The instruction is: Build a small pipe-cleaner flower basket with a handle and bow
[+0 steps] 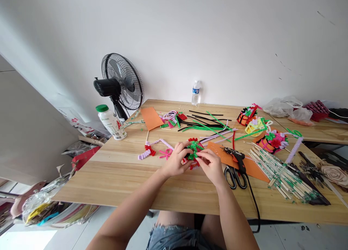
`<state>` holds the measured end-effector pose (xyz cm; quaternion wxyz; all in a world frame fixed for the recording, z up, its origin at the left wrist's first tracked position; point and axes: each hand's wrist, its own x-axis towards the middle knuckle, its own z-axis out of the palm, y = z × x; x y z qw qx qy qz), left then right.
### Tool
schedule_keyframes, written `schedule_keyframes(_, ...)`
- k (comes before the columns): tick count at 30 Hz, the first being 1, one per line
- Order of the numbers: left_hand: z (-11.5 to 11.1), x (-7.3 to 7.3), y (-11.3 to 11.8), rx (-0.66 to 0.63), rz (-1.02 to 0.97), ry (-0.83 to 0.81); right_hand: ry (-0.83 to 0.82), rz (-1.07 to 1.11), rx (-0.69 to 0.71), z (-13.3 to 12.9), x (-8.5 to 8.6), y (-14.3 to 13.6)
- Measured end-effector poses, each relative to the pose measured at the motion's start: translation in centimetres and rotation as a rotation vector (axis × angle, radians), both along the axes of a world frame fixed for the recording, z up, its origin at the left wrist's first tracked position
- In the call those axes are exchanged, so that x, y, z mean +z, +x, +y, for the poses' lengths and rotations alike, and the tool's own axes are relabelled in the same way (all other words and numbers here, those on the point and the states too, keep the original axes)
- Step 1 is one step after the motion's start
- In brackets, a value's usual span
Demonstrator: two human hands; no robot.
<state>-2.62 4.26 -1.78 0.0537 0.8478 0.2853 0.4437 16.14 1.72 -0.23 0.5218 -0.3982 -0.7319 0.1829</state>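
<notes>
A pipe-cleaner flower craft [194,147], with curled green strands on top and red loops around them, is between my hands near the table's front. My left hand [178,159] is closed on its left side. From the right, my right hand [211,164] pinches at the green part with thumb and fingertips. My fingers cover much of its lower part, where bits of red and white show. Left of my left hand lie a pink pipe-cleaner bow [165,154] and a lilac coiled pipe cleaner [144,155] beside a red one.
A glue gun [237,157] lies on orange sheet [255,167], above black-handled scissors [235,178]; its cord drops over the front edge. Wrapped sticks [282,173] and several flower baskets [272,141] are to the right. Loose pipe cleaners [208,123], a water bottle [195,93], a white bottle [112,123] and a fan [123,81] stand beyond.
</notes>
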Motion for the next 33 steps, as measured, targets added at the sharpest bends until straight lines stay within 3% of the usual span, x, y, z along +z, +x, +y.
schedule_keyframes(33,0.03,0.09,0.1,0.003,-0.007,-0.015,-0.012,-0.021,-0.009,-0.08,0.33,0.04)
